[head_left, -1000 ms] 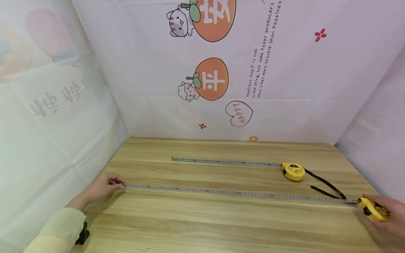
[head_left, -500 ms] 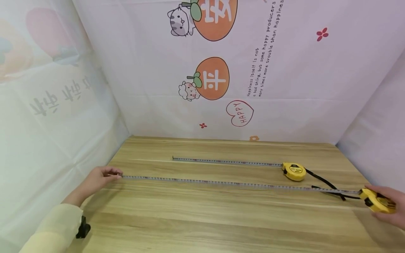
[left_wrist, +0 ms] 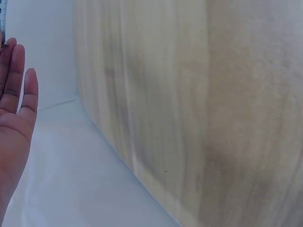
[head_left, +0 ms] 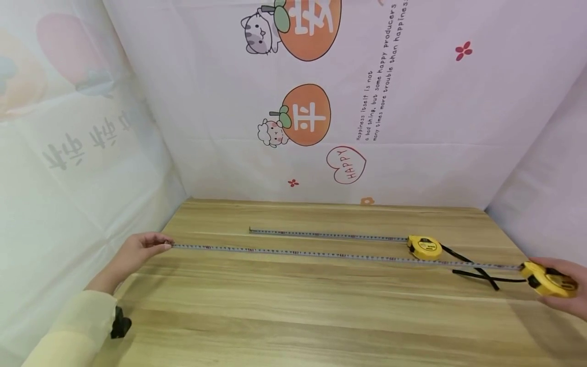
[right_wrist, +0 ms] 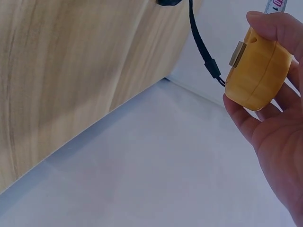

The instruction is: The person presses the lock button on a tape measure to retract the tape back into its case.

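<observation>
My right hand [head_left: 566, 288] grips a yellow tape measure [head_left: 545, 279] at the table's right side; in the right wrist view, fingers and thumb curl round its yellow case [right_wrist: 258, 71]. Its long blade [head_left: 295, 252] stretches leftward across the table to my left hand [head_left: 139, 251], which pinches the end between thumb and fingertips. In the left wrist view only a bit of blade [left_wrist: 3, 19] shows above the left hand [left_wrist: 16, 104]. A second yellow tape measure [head_left: 425, 247] lies behind, its shorter blade [head_left: 327, 235] pulled out to the left. The held blade overlaps this case's front edge in the head view.
Black wrist straps [head_left: 477, 275] cross on the wooden table [head_left: 293, 316] at the right. White printed cloth [head_left: 403, 173] walls the table at the back, with more cloth on the left and right. A black device [head_left: 121, 323] sits at the left sleeve.
Both hands have moved away from me toward the back, carrying the stretched tape measure closer to the second one. The second tape measure has stayed put.
</observation>
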Demonstrator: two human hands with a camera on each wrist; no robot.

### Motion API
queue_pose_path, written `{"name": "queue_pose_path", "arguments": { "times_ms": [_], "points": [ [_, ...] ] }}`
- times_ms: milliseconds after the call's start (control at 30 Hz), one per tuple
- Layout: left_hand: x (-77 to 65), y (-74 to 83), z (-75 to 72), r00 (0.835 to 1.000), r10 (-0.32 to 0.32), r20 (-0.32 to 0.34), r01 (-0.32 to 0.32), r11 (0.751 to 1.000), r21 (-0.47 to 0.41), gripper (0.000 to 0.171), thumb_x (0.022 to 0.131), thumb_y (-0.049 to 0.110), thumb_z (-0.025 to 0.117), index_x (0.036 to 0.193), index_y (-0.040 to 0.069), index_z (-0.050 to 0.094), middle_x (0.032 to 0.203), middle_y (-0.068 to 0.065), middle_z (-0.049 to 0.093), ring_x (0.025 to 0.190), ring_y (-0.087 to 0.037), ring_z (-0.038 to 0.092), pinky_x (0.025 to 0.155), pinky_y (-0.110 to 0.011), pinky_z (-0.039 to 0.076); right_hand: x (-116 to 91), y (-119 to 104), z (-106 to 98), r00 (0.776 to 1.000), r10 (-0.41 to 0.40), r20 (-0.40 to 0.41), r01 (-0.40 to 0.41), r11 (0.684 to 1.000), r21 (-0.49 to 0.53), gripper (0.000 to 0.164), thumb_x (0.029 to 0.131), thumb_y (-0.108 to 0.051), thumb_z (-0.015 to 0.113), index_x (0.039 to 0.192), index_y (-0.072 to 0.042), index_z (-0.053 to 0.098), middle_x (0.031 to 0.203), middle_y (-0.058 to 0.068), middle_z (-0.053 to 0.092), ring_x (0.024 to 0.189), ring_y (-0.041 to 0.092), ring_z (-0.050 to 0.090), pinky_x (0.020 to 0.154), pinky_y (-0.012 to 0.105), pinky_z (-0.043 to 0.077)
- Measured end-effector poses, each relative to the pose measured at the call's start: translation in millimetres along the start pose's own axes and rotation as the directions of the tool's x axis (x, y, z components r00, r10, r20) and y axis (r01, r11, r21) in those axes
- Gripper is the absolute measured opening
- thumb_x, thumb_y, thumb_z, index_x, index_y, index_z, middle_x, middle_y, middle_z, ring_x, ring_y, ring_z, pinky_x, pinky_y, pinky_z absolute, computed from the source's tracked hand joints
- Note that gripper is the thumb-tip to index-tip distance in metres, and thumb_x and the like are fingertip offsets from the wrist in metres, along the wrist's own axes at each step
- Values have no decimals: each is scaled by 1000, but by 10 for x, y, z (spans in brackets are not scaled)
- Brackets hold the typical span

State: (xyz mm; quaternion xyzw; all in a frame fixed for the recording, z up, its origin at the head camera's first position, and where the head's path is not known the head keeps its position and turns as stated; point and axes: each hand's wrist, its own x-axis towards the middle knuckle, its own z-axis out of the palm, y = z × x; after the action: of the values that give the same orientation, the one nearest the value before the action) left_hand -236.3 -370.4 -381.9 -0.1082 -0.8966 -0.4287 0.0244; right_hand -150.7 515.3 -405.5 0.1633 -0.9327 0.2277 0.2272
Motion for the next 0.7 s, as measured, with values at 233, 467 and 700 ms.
{"name": "queue_pose_path", "arguments": {
  "times_ms": [233, 467, 700],
  "points": [
    [33, 19, -25, 997, 53, -54, -54, 998, -25, 32, 97, 23, 62, 114, -4, 65, 104, 5, 70, 94, 3, 60, 79, -16, 49, 103, -39, -46, 997, -34, -68, 36, 999, 38, 108, 40, 18, 86, 130, -34, 58, 116, -42, 37, 87, -18, 38, 54, 11, 33],
    [40, 84, -79, 994, 68, -86, -73, 996, -56, 35, 99, 23, 59, 117, -7, 61, 102, 13, 68, 94, 4, 59, 80, -11, 46, 180, -135, -113, 998, 23, -65, -21, 999, 26, 97, 46, 20, 83, 133, -13, 60, 117, -42, 33, 88, -19, 37, 51, 12, 36],
    [75, 124, -115, 994, 60, -93, -70, 992, -106, 32, 99, 22, 60, 117, -4, 62, 100, 16, 67, 94, -1, 61, 81, -12, 46, 223, -119, -191, 995, 64, -73, -59, 995, 78, 97, 49, 23, 81, 135, -17, 59, 116, -40, 37, 90, -18, 39, 53, 10, 38]
  ]
}}
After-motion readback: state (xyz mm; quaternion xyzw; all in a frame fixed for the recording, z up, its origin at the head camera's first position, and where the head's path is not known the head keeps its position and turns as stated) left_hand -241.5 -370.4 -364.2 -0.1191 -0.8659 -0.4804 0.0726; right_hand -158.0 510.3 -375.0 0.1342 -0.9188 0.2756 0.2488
